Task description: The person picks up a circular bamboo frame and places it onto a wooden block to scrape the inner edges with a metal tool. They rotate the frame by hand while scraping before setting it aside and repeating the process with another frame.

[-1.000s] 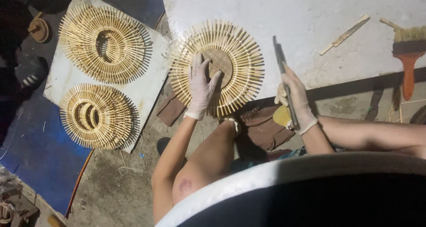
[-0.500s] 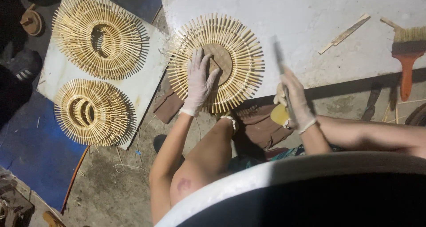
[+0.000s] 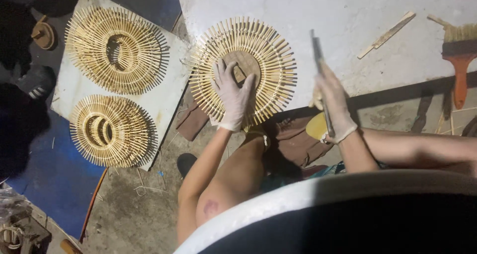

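Gloved hands at a round stick frame

The left hand [image 3: 232, 96] presses flat, fingers spread, on the sunburst frame [image 3: 243, 70] lying on the white board [image 3: 348, 15]; the right hand [image 3: 334, 107] (also gloved) grips a thin dark blade [image 3: 318, 55] closed-fisted beside it.

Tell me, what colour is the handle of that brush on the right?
The brush has an orange-red handle, with pale straw-coloured bristles; it shows clearly in the head view.

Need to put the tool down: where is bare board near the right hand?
Free: white board between the stick ring under the left hand and the wooden strip. Crowded: the brush at the right edge, two rings on the left panel.
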